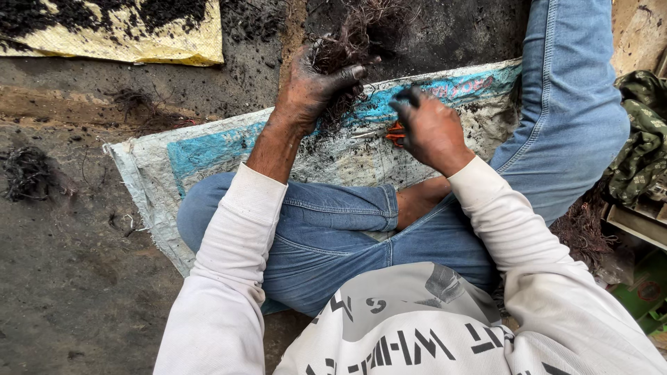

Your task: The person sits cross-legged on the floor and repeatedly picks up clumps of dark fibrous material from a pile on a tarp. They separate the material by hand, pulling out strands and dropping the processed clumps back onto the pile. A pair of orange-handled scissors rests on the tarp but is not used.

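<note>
Blackened, two hands: left hand (pixel 313 87) grips one wire bundle (pixel 354 35), right hand (pixel 431 128) clasps one orange-handled tool (pixel 396 132).

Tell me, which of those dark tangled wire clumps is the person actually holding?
The big clump of wire at top centre, gripped in the blackened left hand. The small clump at far left and the wisp above the woven sack lie untouched.

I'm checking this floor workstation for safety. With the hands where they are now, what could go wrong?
1. The left hand grips a tangled bundle of thin dark wires bare, so stray ends may prick or cut skin.
2. The right hand holds a small orange-handled tool close to the other hand's fingers; a slip could nick them.
3. Black grime coats both hands and the woven sack mat, probably weakening grip.
</note>
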`<state>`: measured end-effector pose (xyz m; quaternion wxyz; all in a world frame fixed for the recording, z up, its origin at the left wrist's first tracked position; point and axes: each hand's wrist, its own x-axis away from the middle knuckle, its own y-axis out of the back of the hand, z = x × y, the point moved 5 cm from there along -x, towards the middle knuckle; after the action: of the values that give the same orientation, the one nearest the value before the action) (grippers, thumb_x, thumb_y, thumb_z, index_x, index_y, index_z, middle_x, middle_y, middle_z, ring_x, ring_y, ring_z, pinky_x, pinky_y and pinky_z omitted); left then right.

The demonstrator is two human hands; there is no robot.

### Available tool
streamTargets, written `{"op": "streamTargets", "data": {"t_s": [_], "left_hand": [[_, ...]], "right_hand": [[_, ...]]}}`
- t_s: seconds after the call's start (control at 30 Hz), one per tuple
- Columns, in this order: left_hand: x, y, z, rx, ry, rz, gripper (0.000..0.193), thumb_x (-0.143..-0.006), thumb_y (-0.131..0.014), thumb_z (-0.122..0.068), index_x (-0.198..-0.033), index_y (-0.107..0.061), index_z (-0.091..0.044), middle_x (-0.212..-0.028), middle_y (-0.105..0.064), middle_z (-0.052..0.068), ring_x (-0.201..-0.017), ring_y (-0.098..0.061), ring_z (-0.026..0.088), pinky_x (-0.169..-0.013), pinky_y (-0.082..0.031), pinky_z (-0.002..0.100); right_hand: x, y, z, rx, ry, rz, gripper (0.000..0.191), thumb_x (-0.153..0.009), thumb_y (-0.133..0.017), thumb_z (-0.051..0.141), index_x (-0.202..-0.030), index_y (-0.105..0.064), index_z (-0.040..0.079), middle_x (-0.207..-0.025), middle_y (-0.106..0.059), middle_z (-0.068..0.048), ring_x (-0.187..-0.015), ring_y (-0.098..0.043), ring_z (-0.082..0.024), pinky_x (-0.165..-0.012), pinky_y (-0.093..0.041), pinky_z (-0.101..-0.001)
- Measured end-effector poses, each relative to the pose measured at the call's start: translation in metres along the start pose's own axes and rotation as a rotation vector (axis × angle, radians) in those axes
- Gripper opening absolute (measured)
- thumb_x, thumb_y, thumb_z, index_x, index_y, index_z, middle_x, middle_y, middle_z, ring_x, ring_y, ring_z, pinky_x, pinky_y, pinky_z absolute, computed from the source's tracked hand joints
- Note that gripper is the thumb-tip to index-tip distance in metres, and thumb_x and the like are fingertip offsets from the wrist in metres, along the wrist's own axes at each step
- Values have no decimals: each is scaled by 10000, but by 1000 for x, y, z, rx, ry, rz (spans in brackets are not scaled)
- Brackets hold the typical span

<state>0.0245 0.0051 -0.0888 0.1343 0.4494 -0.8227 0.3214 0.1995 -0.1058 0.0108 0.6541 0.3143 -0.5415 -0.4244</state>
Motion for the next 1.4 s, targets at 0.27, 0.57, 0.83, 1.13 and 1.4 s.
{"op": "streamTargets", "data": {"t_s": [0.27, 0.57, 0.83, 1.13, 1.4], "left_hand": [[9, -21, -19, -84, -49, 63, 488, -784, -902, -192, -1165, -660, -7, -985, -779, 122, -821, -745, 171, -721, -650, 317], [8, -22, -22, -18, -138, 64, 443, -804, -920, -136, -1156, -699, 15, -1060, -787, 122, -904, -763, 180, -804, -673, 310], [14, -20, -9, 48, 34, 26, 704, -775, -881, -104, -1323, -465, 45, -988, -763, 164, -797, -761, 215, -668, -663, 321], [10, -17, -7, 248, 22, 23, 774, -725, -916, -48, -1317, -429, 52, -1019, -729, 177, -822, -757, 233, -680, -686, 334], [9, -21, -7, 226, -8, 85, 590, -743, -928, -100, -1209, -611, 74, -956, -735, 146, -790, -730, 215, -673, -656, 329]], "right_hand": [[-25, 28, 10, -1102, 59, -320, 126, -1052, -714, 100, -1148, -723, 20, -1012, -699, -42, -876, -660, -109, -767, -568, -242], [-27, 31, 8, -878, 93, -490, 118, -1033, -778, 80, -1061, -704, -7, -994, -690, -70, -923, -706, -143, -816, -567, -267], [-21, 46, 22, -363, 267, -635, 93, -990, -790, 62, -1023, -725, 4, -963, -705, -124, -854, -709, -235, -739, -559, -348], [-27, 45, -13, -890, 100, -453, 161, -1124, -603, 87, -1192, -734, 24, -1010, -716, -83, -852, -714, -156, -744, -617, -276], [-30, 21, 1, -1096, 22, -351, 102, -1047, -705, 67, -1125, -716, 1, -958, -755, -71, -874, -749, -153, -790, -628, -283]]}}
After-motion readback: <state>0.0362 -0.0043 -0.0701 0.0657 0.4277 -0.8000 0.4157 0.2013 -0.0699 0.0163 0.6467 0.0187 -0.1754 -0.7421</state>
